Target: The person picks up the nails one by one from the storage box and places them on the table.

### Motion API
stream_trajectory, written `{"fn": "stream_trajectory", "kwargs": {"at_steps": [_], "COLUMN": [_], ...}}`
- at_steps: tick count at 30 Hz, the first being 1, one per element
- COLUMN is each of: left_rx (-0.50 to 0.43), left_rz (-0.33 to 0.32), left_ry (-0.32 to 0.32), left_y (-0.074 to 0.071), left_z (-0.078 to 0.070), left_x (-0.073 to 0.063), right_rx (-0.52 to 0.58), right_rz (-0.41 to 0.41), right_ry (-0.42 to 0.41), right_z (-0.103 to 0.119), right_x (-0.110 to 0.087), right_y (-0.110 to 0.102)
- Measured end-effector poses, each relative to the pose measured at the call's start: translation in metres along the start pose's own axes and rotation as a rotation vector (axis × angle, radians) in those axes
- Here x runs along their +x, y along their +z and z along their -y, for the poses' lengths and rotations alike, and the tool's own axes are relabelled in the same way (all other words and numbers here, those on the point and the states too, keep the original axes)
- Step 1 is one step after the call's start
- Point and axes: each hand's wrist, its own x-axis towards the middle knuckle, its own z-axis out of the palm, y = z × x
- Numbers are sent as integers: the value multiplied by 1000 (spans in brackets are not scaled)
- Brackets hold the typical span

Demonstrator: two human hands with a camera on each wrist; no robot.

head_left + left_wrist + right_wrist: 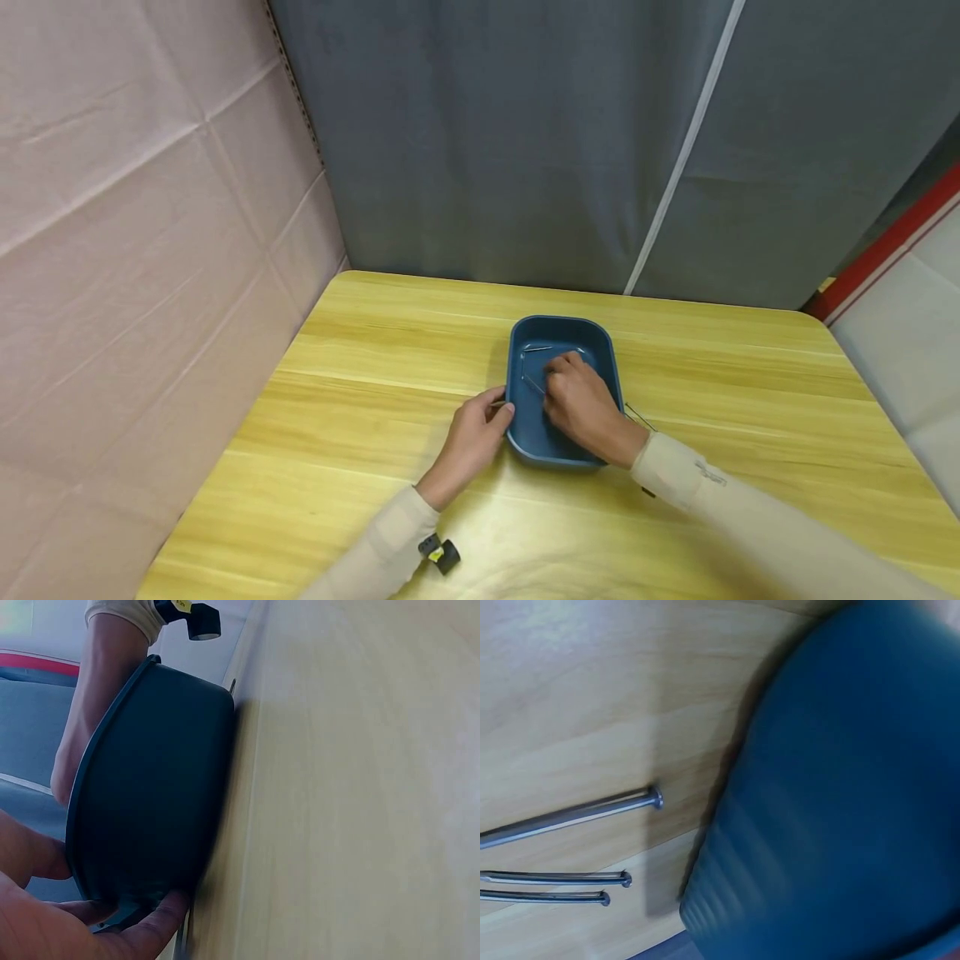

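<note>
A deep blue plastic tray (566, 454) with rounded corners stands on the table. My left hand (472, 429) holds its left side, thumb at the rim and fingers against the outer wall (150, 787). Inside the tray is my right hand (581, 404), fingers curled, pinching what looks like a thin nail (533, 384); the fingertips are hidden. Another nail (537, 349) lies on the tray floor near the far left corner. Just right of the tray, long metal nails (641, 417) rest on the table; the right wrist view shows their flat heads, one nail (577, 817) nearest the tray.
The tray stands on a yellow wood-grain table (375, 400). A dark grey curtain (487, 150) hangs behind the table, and a pale wall covering (150, 292) is on the left. Beside the left hand, a thin metal rod (180, 937) lies along the table.
</note>
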Motion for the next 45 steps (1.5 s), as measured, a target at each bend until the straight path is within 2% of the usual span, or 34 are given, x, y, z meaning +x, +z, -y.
{"fn": "stream_trajectory", "kwargs": {"at_steps": [1, 4, 6, 7, 8, 11, 13, 17, 29, 45], "left_rx": [3, 0, 16, 16, 10, 9, -7, -6, 4, 4], "left_rz": [0, 1, 1, 3, 6, 12, 16, 12, -7, 1], "left_ry": [28, 67, 105, 111, 92, 65, 20, -9, -18, -20], "left_y": [0, -2, -1, -1, -2, -1, -1, 0, 1, 1], "left_z": [7, 9, 21, 22, 16, 14, 2, -1, -2, -2], "left_x": [2, 2, 7, 7, 5, 4, -1, -1, 0, 0], "right_rx": [7, 19, 17, 15, 18, 43, 74, 124, 148, 259], "right_rz": [-10, -37, -56, -64, -71, -87, -94, -103, -138, -326], "right_ry": [-6, -21, -31, -34, -36, -38, -37, -23, 97, 130], "right_z": [-1, -2, -2, -2, -2, -4, -5, -4, -3, -16], "right_x": [-1, -3, -5, -6, -7, -10, -13, -18, -28, -47], "right_y": [-1, -3, -5, -5, -6, -6, -7, -9, -18, -23]}}
